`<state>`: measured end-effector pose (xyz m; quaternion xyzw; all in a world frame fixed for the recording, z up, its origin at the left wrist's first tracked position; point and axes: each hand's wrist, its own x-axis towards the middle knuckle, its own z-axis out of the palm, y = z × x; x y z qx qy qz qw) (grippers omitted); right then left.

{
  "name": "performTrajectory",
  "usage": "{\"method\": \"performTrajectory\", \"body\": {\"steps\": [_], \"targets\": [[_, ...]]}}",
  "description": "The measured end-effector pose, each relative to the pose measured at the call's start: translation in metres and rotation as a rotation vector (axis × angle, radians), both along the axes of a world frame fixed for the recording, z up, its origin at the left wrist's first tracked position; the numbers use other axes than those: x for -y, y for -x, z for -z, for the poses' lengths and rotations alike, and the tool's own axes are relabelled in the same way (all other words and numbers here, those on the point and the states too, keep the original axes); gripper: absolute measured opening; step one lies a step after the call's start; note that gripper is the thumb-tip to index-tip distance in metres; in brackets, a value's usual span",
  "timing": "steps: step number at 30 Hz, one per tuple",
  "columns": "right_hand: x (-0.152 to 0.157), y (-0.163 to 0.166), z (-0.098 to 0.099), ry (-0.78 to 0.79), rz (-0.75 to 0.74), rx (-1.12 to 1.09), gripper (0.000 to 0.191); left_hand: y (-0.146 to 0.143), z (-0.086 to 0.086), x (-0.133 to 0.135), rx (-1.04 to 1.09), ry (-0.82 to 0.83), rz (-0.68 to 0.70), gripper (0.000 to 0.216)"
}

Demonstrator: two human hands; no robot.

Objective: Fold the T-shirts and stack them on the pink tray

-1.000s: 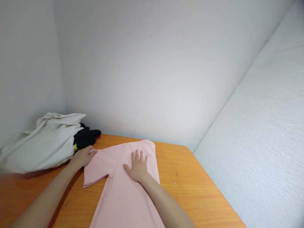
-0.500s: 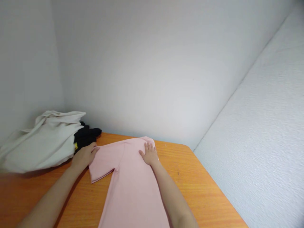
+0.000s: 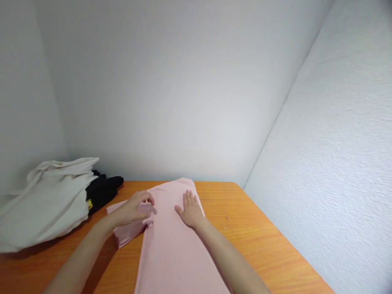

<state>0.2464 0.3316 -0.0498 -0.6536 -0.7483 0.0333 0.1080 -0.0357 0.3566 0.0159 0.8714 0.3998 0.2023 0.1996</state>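
A pale pink T-shirt (image 3: 171, 245) lies lengthwise on the orange wooden table (image 3: 260, 245), its top end toward the wall. My right hand (image 3: 191, 210) rests flat and open on the shirt near the top end. My left hand (image 3: 134, 209) is over the left sleeve (image 3: 127, 234), fingers curled and pinching the pink cloth where the sleeve joins the body. The sleeve sticks out to the left below that hand.
A heap of off-white cloth (image 3: 43, 200) lies at the table's left, with black garments (image 3: 102, 190) tucked behind it. White walls close in at the back and the right. The table's right edge runs along the right wall.
My left hand moved right from the sleeve's outer edge onto the sleeve and closed on the cloth. My right hand stayed flat on the shirt's top. The camera view shifted slightly.
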Motion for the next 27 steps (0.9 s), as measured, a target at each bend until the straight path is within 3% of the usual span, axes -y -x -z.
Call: {"method": "performTrajectory", "body": {"steps": [2,5,10,15,18,22,27], "targets": [[0.004,-0.001,0.004,0.022,0.008,-0.011,0.086,-0.016,-0.001,0.011,-0.101,0.054,0.11,0.033],[0.006,-0.001,0.006,0.021,0.015,-0.016,0.085,-0.024,0.009,0.02,-0.216,0.119,0.055,0.027],[0.006,-0.002,0.005,0.027,0.0,-0.035,0.084,-0.009,0.023,0.008,-0.26,0.196,0.0,0.02],[0.006,-0.001,-0.003,0.066,0.001,-0.053,0.087,0.011,0.02,-0.006,-0.315,0.275,0.045,0.012],[0.004,0.005,-0.017,0.09,-0.046,-0.087,0.091,0.031,0.02,-0.018,-0.37,0.102,-0.175,0.024],[0.001,0.028,-0.03,0.056,-0.262,-0.175,0.093,0.058,0.035,-0.033,-0.466,-0.063,-0.496,0.038],[0.002,0.055,-0.02,0.135,-0.402,-0.18,0.108,0.072,0.061,-0.041,-0.51,-0.104,-0.619,0.047]]}}
